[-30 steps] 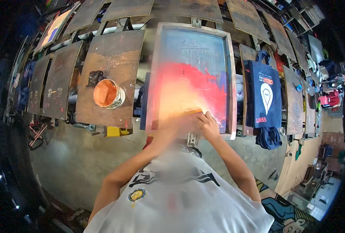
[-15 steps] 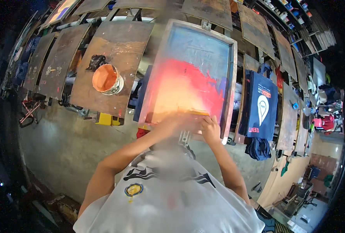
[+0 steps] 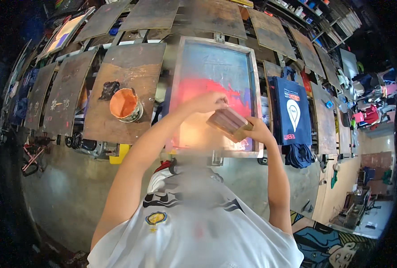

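Note:
A wooden squeegee [image 3: 228, 123] is tilted up above the printing screen, with my right hand [image 3: 258, 131] closed around its right end. My left hand [image 3: 211, 102] hovers just beyond the squeegee's far left corner, its fingers curled together; whether anything small is pinched in them is hidden. Under both hands lies the wood-framed screen [image 3: 253, 67], its mesh bluish at the far end, with red ink [image 3: 194, 88] across the middle and a paler orange glare nearer me. A blurred smear down the picture's middle covers part of the screen.
On the board [image 3: 139, 58] to the left stand an ink bucket [image 3: 126, 106] with orange-red inside and a crumpled black bundle [image 3: 109, 90]. Dark blue printed tote bags [image 3: 292, 114] lie on the right board, handles drooping over the edge. More boards [image 3: 69, 85] line both sides.
The squeegee has come up off the mesh near the front and is now tilted in my right hand. My left hand has moved away from its handle, farther out over the screen.

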Available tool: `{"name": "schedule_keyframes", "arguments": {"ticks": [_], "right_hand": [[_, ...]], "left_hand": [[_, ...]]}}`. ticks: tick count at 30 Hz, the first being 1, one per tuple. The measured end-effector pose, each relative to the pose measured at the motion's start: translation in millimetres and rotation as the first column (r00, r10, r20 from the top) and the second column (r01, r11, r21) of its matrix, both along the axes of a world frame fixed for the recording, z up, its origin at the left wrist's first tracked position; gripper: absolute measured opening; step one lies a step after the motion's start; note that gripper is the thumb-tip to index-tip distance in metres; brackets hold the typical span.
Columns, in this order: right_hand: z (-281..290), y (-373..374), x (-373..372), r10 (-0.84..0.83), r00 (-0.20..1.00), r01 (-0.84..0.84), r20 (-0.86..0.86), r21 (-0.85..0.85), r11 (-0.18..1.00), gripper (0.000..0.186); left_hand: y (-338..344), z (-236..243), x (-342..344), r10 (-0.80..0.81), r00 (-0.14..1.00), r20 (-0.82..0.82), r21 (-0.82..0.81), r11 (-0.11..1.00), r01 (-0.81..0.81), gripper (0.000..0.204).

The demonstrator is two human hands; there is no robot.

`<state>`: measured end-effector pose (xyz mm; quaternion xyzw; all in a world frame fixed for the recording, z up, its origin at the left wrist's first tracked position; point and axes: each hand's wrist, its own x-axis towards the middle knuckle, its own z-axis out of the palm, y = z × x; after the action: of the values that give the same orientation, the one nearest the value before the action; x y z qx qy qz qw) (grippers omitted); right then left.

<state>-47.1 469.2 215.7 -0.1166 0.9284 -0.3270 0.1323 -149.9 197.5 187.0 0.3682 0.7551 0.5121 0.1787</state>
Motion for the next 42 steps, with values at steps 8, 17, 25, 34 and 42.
{"name": "schedule_keyframes", "arguments": {"ticks": [8,17,25,34,42], "right_hand": [[-47.1,-44.3,3.9,-0.172,0.932,0.272,-0.319,0.303,0.913,0.029],[-95.7,-146.2,62.2,-0.214,0.879,0.346,-0.427,0.261,0.901,0.021],[-76.1,-174.7,60.6,-0.225,0.934,0.28,-0.279,0.175,0.944,0.014],[-53.1,-109.2,30.9,-0.197,0.9,0.335,-0.389,0.329,0.883,0.025],[-42.3,-15.4,57.2,-0.289,0.899,0.411,-0.329,0.405,0.817,0.032]], "left_hand": [[-5.7,-43.8,-0.4,0.048,0.991,-0.126,-0.029,0.998,-0.052,0.024],[-122.1,-73.2,98.6,0.132,0.972,-0.195,-0.05,0.988,-0.145,0.031],[-156.2,-57.1,121.5,0.266,0.951,-0.16,-0.089,0.955,-0.282,0.031],[-83.6,-74.3,62.3,0.255,0.89,-0.378,-0.042,0.956,-0.291,0.044],[41.2,-54.4,44.4,0.069,0.906,-0.418,-0.139,0.98,-0.139,0.059]]}}
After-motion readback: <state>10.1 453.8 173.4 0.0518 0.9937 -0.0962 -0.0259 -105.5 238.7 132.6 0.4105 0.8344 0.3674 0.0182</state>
